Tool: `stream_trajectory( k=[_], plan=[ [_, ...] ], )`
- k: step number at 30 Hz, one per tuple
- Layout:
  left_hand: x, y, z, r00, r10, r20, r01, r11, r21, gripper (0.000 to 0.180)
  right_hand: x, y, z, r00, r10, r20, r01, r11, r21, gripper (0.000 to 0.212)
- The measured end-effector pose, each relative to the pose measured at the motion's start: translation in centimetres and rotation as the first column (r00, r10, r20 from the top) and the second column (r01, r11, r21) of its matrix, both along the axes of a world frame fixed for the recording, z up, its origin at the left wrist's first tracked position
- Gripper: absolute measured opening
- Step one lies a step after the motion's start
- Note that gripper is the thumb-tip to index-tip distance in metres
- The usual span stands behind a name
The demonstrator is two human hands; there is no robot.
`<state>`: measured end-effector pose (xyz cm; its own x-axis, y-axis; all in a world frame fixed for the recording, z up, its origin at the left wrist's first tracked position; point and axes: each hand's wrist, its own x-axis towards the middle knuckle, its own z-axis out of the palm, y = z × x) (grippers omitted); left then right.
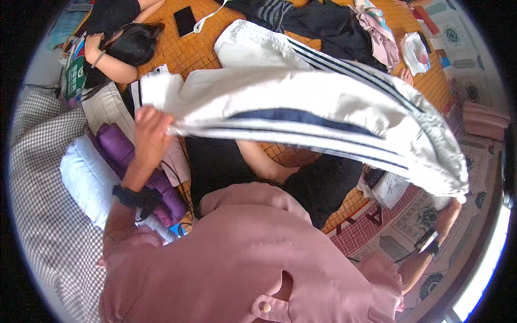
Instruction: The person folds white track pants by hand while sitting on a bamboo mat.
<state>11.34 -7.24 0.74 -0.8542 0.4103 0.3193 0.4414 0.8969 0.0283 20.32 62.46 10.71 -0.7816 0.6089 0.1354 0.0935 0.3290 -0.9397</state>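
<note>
White track pants (pixel 301 89) with dark side stripes stretch across the view in front of me, raised and slightly blurred by motion. At the left, my left hand (pixel 153 129) is closed on one edge of them, a black scrunchie round its wrist. My right hand (pixel 449 212) grips the far right end, its fingers partly hidden behind the white cloth. One leg of the pants trails away toward the upper middle. A navy patch shows between the stripes along the near side.
On the woven mat (pixel 212 46) another person lies at the upper left, near a black phone (pixel 184 21). Dark clothes (pixel 323 24) lie at the back. Rolled purple cloth (pixel 114 142) and a pale blue bundle (pixel 89 172) are at my left. A white plastic bag (pixel 414 54) stands far right.
</note>
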Motion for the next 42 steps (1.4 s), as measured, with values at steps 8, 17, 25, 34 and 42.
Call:
stream_trajectory(
  k=[8,17,25,34,42],
  plan=[
    [5.1,-2.1,-6.3,0.662,0.028,0.749,0.195,0.958,-0.208,0.010,7.5,8.9,-11.7,0.887,0.025,0.460,-0.439,0.353,0.826,0.012],
    [-7.9,0.6,-2.2,0.787,0.111,0.606,-0.215,0.971,0.101,0.010,7.5,6.5,-16.5,0.773,-0.128,0.621,-0.033,0.970,0.241,0.034],
    [-24.2,9.5,-7.6,0.840,-0.096,0.534,0.027,0.990,0.137,0.031,5.5,7.3,-15.1,0.878,-0.412,0.245,0.359,0.904,0.231,0.035],
    [-31.2,15.5,-11.9,0.957,-0.009,0.291,-0.010,0.998,0.063,0.031,-6.1,-0.3,-14.1,0.828,0.127,0.547,-0.466,0.697,0.544,0.052],
    [-30.5,14.8,-11.5,0.926,0.046,0.374,0.047,0.970,-0.237,0.019,-7.4,0.5,-13.6,0.807,-0.058,0.587,-0.378,0.713,0.590,0.028]
  ],
)
